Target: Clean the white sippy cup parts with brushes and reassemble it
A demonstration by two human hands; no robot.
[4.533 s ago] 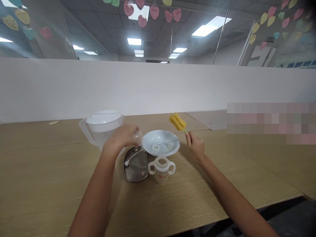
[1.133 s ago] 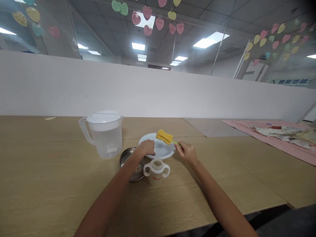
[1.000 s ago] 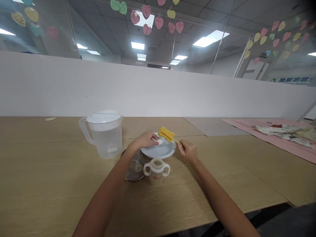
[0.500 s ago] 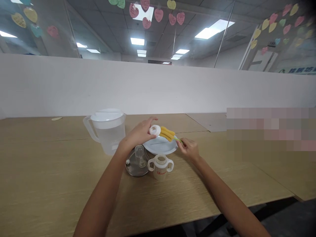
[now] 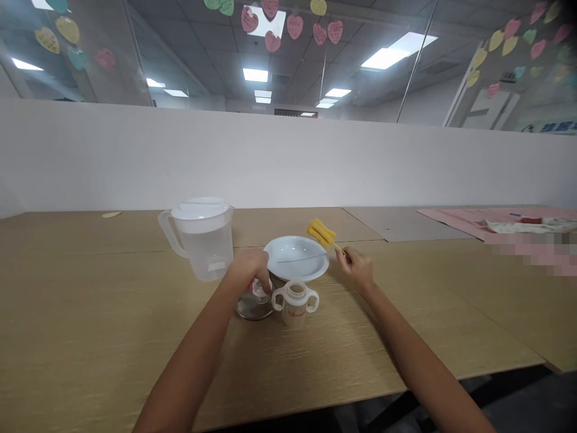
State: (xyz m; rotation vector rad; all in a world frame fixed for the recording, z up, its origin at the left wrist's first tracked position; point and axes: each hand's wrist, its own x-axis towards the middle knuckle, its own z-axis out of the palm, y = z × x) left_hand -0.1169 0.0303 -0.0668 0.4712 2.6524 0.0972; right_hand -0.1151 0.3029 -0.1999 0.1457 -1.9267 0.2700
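My left hand [image 5: 253,269] is lowered over a round metal tray [image 5: 252,311], its fingers closed round a white bottle collar ring [image 5: 261,288]. The hand partly hides the clear piece by the ring. My right hand [image 5: 356,267] grips the thin handle of a yellow sponge bottle brush [image 5: 321,232], raised beyond the bowl's right rim. Between the hands is a white bowl [image 5: 295,242] with a thin line across its inside. In front of it stands an uncapped baby bottle [image 5: 295,307] with two white handles and red lettering.
A lidded clear pitcher [image 5: 205,240] holding water stands left of the bowl. A pink cloth [image 5: 455,216] with items on it lies at the far right. A low white wall [image 5: 279,162] runs behind the table, and the table's front edge is near me.
My left hand has moved down and left with the ring, from the brush to the tray. The brush has come away from the ring, moving slightly up and right with my right hand.
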